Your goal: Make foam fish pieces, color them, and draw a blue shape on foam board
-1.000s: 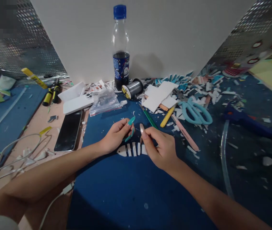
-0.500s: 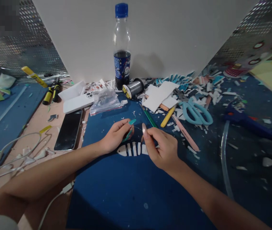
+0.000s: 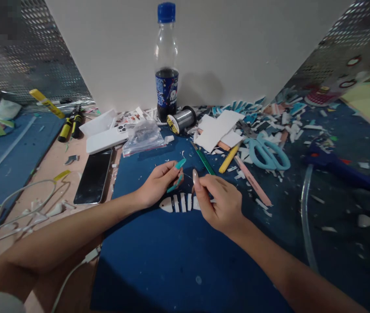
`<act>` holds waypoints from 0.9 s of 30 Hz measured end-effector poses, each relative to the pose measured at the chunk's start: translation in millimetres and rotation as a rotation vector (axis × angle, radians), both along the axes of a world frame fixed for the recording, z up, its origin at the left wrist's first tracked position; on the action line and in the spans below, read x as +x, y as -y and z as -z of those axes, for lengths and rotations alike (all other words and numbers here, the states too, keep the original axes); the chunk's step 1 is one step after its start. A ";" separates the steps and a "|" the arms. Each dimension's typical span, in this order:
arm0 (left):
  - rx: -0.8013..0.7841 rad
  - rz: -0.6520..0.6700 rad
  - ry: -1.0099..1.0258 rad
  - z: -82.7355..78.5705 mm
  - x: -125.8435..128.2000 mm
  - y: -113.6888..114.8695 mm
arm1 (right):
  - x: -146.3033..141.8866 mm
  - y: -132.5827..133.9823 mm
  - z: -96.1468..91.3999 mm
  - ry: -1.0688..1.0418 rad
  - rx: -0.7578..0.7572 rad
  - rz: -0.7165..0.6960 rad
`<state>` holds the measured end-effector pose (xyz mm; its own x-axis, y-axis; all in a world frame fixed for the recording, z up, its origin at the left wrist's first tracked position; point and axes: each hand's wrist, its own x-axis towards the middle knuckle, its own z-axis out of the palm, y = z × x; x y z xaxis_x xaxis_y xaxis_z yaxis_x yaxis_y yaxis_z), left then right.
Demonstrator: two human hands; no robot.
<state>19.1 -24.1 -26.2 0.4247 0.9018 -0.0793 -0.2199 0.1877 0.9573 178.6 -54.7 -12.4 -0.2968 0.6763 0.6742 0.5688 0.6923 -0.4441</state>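
Observation:
Between my two hands runs a thin strand of line (image 3: 188, 175), faint against the blue mat. My left hand (image 3: 160, 182) pinches its left end between thumb and fingers, which have long turquoise nails. The other end is pinched by my right hand (image 3: 220, 202), thumb against forefinger. Just below the fingertips lies a white fish shape (image 3: 180, 203) cut into separate segments, its pointed head with an eye hole to the left. My right hand covers the fish's tail end. Behind the hands rests a spool (image 3: 185, 119) wound with grey line.
A blue-capped bottle (image 3: 166, 87) stands against a white board (image 3: 230, 52). Light-blue scissors (image 3: 266, 152), a pink cutter (image 3: 253, 180), a yellow-handled tool (image 3: 228, 159) and a green pen-like tool (image 3: 204, 160) lie among scraps. A phone (image 3: 94, 176) and plastic bag (image 3: 144, 137) sit left.
The fingers of my left hand have turned slightly, showing more of the turquoise nails. The strand between the hands looks straighter. My right hand has barely moved, and the fish pieces stay put.

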 end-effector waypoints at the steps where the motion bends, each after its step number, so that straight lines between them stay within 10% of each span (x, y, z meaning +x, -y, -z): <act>1: -0.002 -0.002 -0.002 -0.3 0.1 0.0 | 0.0 0.0 0.4 0.001 0.000 0.001; 27: 0.007 -0.014 -0.035 1.1 -0.3 0.4 | -0.6 -0.2 0.3 0.025 0.004 0.006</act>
